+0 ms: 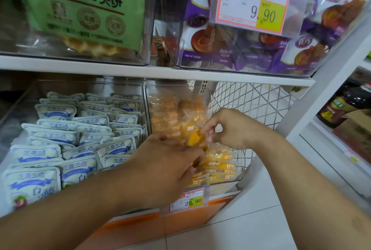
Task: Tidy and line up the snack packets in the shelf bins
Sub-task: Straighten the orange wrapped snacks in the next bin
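A clear bin [240, 169] on the lower shelf holds several small yellow and orange snack packets [218, 161]. My left hand [166, 161] reaches into the bin's front, its fingers curled down among the yellow packets. My right hand [226, 129] hovers over the middle of the bin and pinches one yellow packet [195, 137] between thumb and fingertips. To the left, a second clear bin [30, 93] is packed with rows of several white-and-blue packets [80, 135].
A price tag [186, 199] reading 29.90 hangs at the bin's front. Above, a white shelf board [140, 71] carries bins with green waffle bags [84, 9] and purple packets [241, 49]. A wire mesh panel [253, 101] stands right of the bin; a bottle [341, 107] sits on the neighbouring rack.
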Demonstrator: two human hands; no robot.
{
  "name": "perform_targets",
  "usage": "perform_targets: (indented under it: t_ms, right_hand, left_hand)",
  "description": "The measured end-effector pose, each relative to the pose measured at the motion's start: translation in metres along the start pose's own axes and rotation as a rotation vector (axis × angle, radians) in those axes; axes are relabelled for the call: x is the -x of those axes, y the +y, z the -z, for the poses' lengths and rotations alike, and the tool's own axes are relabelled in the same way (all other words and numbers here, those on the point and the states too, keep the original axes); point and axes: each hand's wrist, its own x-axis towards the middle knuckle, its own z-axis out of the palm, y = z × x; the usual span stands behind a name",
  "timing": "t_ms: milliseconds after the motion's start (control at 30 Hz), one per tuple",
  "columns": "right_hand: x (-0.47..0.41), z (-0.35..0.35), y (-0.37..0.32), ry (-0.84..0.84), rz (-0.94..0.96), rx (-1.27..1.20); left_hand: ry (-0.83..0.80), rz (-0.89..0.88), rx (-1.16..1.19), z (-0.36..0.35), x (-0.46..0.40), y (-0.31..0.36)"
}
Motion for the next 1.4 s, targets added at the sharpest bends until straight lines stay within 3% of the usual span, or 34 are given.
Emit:
perform_targets:
  t_ms: [133, 500, 633, 767, 933, 1000, 1100, 1200, 1400]
  right_hand:
    - [0.000, -0.008, -0.002, 0.020, 0.012, 0.040]
    - [0.015, -0.002, 0.001, 0.321, 0.028, -0.382]
    - [0.018, 0.003, 0.001, 0.225, -0.008, -0.436]
    - [0.019, -0.003, 0.001, 0.093, -0.022, -0.222]
    - [0.016, 0.000, 0.002, 0.289, 0.090, -0.226]
    - [0.014, 0.004, 0.002, 0.363, 0.170, -0.083]
    - [0.008, 0.003, -0.005, 0.344, 0.268, 0.162]
    - [0.004, -0.009, -0.008, 0.261, 0.237, 0.277]
    - [0.003, -0.003, -0.006, 0.254, 0.048, 0.270]
  left_hand:
    - [-0.045, 0.040, 0.002, 0.002, -0.005, 0.004]
    - [-0.020, -0.060, -0.006, -0.005, -0.006, 0.007]
    - [-0.004, -0.081, -0.006, -0.005, -0.004, 0.006]
    - [0.015, -0.080, -0.010, -0.006, -0.004, 0.007]
    - [0.028, -0.096, -0.027, -0.006, -0.004, 0.006]
    - [0.035, -0.099, -0.027, -0.006, -0.004, 0.007]
    - [0.031, -0.092, -0.018, -0.005, -0.004, 0.008]
    - [0.023, -0.082, -0.022, -0.006, -0.005, 0.006]
    - [0.002, -0.083, 0.000, -0.005, -0.006, 0.004]
